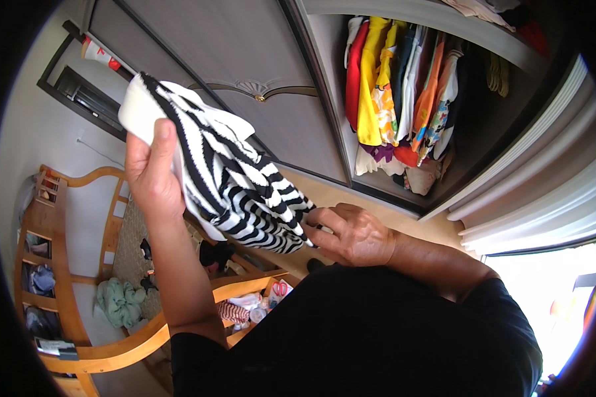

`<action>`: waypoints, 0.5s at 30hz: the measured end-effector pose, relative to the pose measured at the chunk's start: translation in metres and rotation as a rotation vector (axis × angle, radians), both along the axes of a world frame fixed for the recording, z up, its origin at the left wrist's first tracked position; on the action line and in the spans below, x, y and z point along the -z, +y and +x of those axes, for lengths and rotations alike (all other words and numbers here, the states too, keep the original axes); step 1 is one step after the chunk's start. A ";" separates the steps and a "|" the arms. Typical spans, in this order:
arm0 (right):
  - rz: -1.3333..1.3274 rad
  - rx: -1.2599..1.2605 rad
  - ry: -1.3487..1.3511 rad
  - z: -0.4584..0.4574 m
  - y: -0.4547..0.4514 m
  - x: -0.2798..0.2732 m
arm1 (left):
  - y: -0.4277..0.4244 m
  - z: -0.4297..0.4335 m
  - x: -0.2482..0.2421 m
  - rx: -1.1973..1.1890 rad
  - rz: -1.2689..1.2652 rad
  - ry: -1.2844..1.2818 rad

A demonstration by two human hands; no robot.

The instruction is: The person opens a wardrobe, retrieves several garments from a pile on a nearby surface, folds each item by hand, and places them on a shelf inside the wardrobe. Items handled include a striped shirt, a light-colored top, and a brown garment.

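A black-and-white striped knit garment (pixel 238 183) with a plain white part at one end stretches between my hands. My left hand (pixel 156 168) grips the white end, thumb on top, and holds it up at the left. At the right, the fingers of my right hand (pixel 350 233) pinch the striped lower end, just in front of my chest. Folds hide part of the cloth, and its exact kind cannot be told.
Colourful clothes (pixel 377 89) hang in an open wardrobe at upper right, beside grey sliding doors (pixel 258 64). A wooden bed frame (pixel 124 347) stands lower left, with a green cloth (pixel 119 302) on the bed. A curtain (pixel 541 198) hangs at right.
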State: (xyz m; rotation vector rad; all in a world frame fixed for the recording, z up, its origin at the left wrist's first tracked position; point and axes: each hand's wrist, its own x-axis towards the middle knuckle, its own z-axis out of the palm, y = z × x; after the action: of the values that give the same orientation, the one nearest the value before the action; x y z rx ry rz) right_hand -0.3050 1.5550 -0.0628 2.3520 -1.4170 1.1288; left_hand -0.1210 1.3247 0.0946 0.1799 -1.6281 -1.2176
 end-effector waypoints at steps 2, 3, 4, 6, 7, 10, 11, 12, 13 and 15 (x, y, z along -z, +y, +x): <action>0.028 -0.138 -0.170 0.003 0.002 0.004 | 0.001 0.002 -0.002 -0.052 0.013 0.016; -0.010 -0.173 -0.286 0.003 0.001 0.006 | 0.001 0.004 -0.004 -0.038 0.030 0.028; -0.013 -0.204 -0.412 0.005 -0.002 0.009 | 0.002 0.008 -0.005 0.022 0.031 0.037; -0.045 -0.118 -0.512 0.007 -0.011 0.016 | 0.003 0.014 -0.009 0.059 0.079 0.073; 0.005 0.019 -0.548 0.007 -0.016 0.020 | 0.004 0.017 -0.011 0.070 0.077 0.077; 0.089 0.245 -0.659 0.003 -0.040 0.033 | 0.003 0.022 -0.014 0.111 0.061 0.089; 0.257 0.201 -0.736 -0.001 -0.047 0.037 | 0.002 0.022 -0.013 0.113 0.074 0.119; 0.427 0.155 -0.810 -0.005 -0.053 0.041 | 0.001 0.023 -0.013 0.054 0.041 0.096; 0.621 0.114 -0.875 -0.010 -0.057 0.045 | 0.000 0.023 -0.012 0.043 0.034 0.089; 1.173 -0.126 -1.278 -0.027 -0.053 0.049 | -0.001 0.024 -0.011 -0.021 0.004 0.075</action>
State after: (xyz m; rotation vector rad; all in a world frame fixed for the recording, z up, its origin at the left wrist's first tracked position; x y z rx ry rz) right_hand -0.3321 1.5015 -0.1114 2.1616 -2.9829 2.6330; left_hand -0.0967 1.3238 0.1056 0.1519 -1.5556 -1.1986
